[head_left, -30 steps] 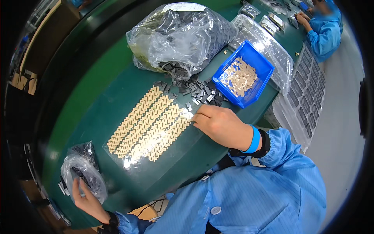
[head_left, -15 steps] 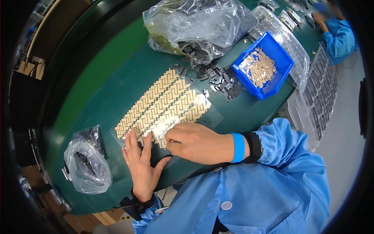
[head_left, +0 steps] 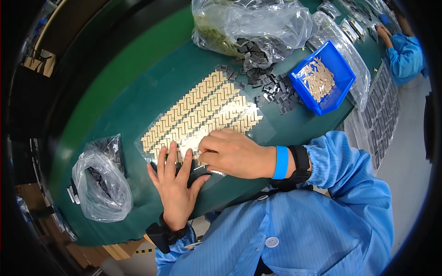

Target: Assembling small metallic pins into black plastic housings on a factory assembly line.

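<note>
Two hands are being kept on a clear sheet [head_left: 202,115] of tan strips on the green table [head_left: 115,87]: the left hand [head_left: 175,181] is being pressed flat, the right hand [head_left: 230,152] is being pinched on a strip. A blue bin [head_left: 343,76] and plastic bags [head_left: 101,184] are being left around on the table.

A dark green table [head_left: 138,92] curves from eleven o'clock down to six. A pale grey floor [head_left: 410,165] shows at three o'clock. Wooden boards [head_left: 39,62] sit at ten o'clock. The light is bright and even overhead.
</note>
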Tool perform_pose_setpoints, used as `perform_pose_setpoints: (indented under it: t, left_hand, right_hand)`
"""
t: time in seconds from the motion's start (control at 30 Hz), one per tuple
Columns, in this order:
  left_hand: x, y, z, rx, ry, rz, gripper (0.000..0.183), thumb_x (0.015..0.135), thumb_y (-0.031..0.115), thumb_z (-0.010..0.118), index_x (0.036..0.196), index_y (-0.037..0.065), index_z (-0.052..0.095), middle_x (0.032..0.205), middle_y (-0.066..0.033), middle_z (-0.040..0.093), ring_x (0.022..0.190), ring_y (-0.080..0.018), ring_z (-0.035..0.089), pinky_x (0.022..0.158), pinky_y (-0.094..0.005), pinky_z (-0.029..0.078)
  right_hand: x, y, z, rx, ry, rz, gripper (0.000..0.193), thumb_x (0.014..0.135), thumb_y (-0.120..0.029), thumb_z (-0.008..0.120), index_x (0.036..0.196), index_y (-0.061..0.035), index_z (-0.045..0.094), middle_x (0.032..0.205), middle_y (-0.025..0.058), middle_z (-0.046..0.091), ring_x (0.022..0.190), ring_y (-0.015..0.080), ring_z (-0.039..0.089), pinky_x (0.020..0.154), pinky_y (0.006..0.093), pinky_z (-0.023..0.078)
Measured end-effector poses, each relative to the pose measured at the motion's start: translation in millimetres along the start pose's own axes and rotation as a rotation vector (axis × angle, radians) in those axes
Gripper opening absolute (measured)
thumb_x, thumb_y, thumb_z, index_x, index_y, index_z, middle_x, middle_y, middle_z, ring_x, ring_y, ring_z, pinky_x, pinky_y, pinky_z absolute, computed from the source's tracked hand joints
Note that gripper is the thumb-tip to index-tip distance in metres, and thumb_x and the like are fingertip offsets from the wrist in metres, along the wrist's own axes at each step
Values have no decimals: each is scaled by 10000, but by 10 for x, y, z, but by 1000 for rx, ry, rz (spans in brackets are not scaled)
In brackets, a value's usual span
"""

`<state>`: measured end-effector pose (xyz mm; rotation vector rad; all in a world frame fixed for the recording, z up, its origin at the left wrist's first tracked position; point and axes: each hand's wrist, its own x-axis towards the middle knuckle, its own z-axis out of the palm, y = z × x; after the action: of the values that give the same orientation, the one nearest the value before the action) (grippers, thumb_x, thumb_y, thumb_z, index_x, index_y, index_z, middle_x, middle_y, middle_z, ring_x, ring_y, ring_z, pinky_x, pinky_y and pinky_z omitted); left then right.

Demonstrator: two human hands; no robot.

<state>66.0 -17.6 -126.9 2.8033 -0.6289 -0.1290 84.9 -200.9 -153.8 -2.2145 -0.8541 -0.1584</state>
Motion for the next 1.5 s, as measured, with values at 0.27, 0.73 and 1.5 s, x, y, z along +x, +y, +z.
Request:
perform_pose_setpoints:
  t: [0.27,0.73,1.5]
  left_hand:
    - [0,2,-16,-10,48,-11,528,641,335,683,1110,125,563,1300,-74,387,1212,-269,317,980,-549,90]
    - [16,20,-38,9,31,-20,525,620,333,704,1091,138,577,1286,-66,393,1202,-270,325,953,-617,47]
    - [57,145,-199,-89,30,-28,616,544,321,751,1086,107,552,1318,-126,325,1228,-316,270,959,-603,31]
  right_hand:
    - [36,-19,-24,39,27,2,141,635,-148,644,707,-48,576,804,55,502,801,209,509,707,338,413]
    - [225,-38,-153,26,-233,171,150,635,-158,651,753,-80,598,784,53,522,801,238,537,661,358,437]
    - [37,-144,-529,140,218,-90,75,694,-99,590,762,-67,584,754,28,512,699,208,512,612,331,401]
